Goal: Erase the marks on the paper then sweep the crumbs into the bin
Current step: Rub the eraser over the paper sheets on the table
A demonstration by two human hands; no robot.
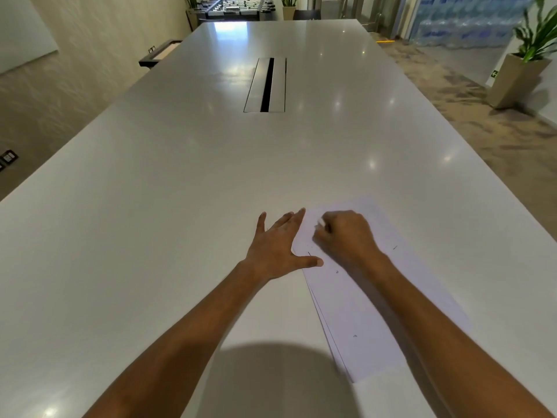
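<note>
From the head view, a big white surface [180, 182] stretches far away. Near the person lies a small stack of white paper [370, 312], a bit to the right, turned at a slant. A few small dark marks [395, 247] show on the top sheet.

The left hand [278, 248] lies flat with its fingers spread wide. Its palm rests on the surface, and its thumb and fingertips press on the left edge of the paper.

The right hand [346, 235] sits on the far part of the paper with its fingers curled tight. It pinches a small white eraser [321, 222], and only a bit of the eraser peeks out by the fingers. The eraser touches the paper near the far left corner.

A long metal slot [266, 85] sits in the middle of the surface, far from the hands. Potted plants [526, 55] stand on the floor at the right.
</note>
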